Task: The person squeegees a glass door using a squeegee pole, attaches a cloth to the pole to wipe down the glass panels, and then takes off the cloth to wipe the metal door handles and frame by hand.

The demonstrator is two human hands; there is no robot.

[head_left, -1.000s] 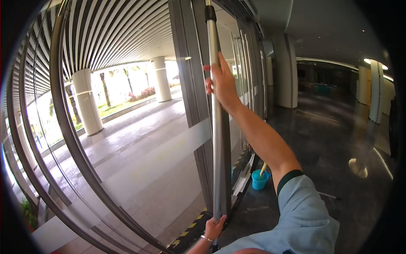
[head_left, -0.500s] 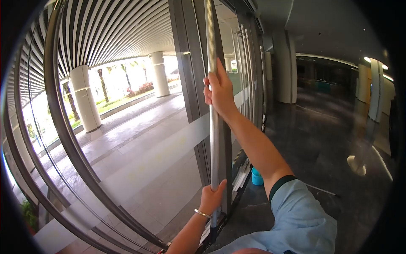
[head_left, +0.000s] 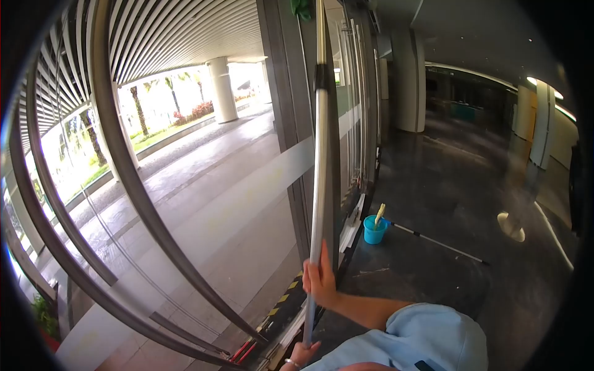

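A long ribbed metal telescopic pole [head_left: 320, 154] stands nearly upright before me, with a black collar along its upper part. My right hand [head_left: 320, 283] is closed round its lower section, with the index finger pointing up along the shaft. Below, my left hand [head_left: 303, 353] grips the pole close to its bottom, at the lower edge of the view; a bracelet is on that wrist. Something green, like cloth [head_left: 301, 8], shows near the pole's top against the door frame. Behind the pole rises a dark metal frame [head_left: 288, 93] with glass beside it.
A blue bucket [head_left: 375, 234] with a pale yellowish thing in it stands on the dark floor. A thin pole [head_left: 442, 248] lies beside it. Curved metal door bars [head_left: 117, 161] rise at left. Yellow-black tape [head_left: 284, 297] and red items [head_left: 244, 352] lie near the glass base.
Both hands have come down, the right one much further, bringing the pole lower. Its black collar and the green cloth now show above. The bucket is now in full view.
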